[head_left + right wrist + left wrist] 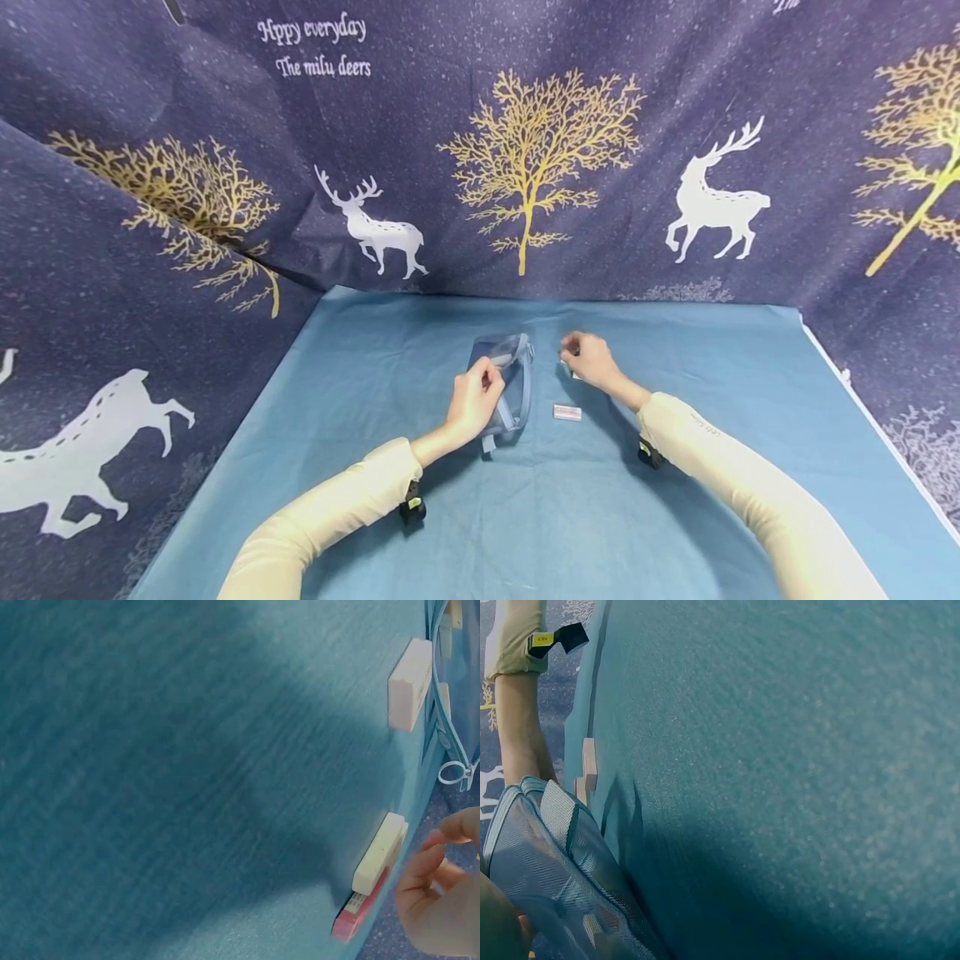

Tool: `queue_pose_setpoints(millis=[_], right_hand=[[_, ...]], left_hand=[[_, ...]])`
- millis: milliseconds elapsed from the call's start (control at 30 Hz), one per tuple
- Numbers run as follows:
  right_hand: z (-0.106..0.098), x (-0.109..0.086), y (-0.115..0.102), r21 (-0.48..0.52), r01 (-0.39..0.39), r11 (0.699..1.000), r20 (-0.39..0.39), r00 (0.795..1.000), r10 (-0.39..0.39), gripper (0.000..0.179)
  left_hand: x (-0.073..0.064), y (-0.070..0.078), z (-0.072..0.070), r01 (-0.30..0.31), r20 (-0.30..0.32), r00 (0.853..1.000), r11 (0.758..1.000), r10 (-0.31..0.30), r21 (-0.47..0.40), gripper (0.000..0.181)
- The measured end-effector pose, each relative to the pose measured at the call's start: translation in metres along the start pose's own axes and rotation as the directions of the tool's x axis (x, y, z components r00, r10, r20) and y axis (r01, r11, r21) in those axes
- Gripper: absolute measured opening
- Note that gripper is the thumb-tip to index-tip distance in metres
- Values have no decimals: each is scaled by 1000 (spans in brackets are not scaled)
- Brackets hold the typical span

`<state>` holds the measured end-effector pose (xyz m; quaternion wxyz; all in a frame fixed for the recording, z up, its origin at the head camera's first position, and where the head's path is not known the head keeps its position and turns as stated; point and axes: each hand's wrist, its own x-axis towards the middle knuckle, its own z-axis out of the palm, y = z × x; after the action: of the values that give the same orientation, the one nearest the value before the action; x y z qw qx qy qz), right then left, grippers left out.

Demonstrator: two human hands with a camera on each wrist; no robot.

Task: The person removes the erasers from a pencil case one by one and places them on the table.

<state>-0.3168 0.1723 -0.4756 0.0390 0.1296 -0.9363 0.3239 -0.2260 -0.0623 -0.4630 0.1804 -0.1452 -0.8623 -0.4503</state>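
A translucent blue mesh zip pouch [513,392] lies on the blue cloth, its zipper side towards the right. My left hand [474,398] pinches the pouch at its upper side, and the mesh bulks up below it in the left wrist view. To the right, my right hand [592,360] hovers with thumb and fingers loosely curled, nothing visible between them. Just beyond its fingertips are a cream eraser-like block [379,853] and a pink one with a label [360,906]. A pale pink block [567,412] lies between that pair and the pouch.
Pale pieces show through the mesh near the zipper's ring pull [454,772]. A blue cloth [555,517] covers the table. Behind it hangs a dark blue curtain [420,108] printed with deer and trees. Each cream sleeve carries a black wrist camera [412,506].
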Motion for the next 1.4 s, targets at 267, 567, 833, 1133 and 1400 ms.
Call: queue_pose_setpoints(millis=[267,567,833,1133,1400], right_hand=[[1,-4,-13,89,105,990,87,990,-113,21],[6,-6,-25,208,205,956,222,942,-250,20],[8,-8,-28,233,257,938,307,896,-321,23],[13,-9,-38,220,298,929,340,869,-359,26],[23,-10,-47,134,399,907,318,850,-421,28]], left_hand=[[3,1,-1,-4,-36,999,1000,4,3,12],[5,2,0,9,-31,999,1000,-9,4,12],[5,1,1,27,-24,999,1000,-27,1,13],[2,2,4,18,-40,999,1000,-17,15,12],[2,2,4,6,-38,999,1000,-5,4,13]])
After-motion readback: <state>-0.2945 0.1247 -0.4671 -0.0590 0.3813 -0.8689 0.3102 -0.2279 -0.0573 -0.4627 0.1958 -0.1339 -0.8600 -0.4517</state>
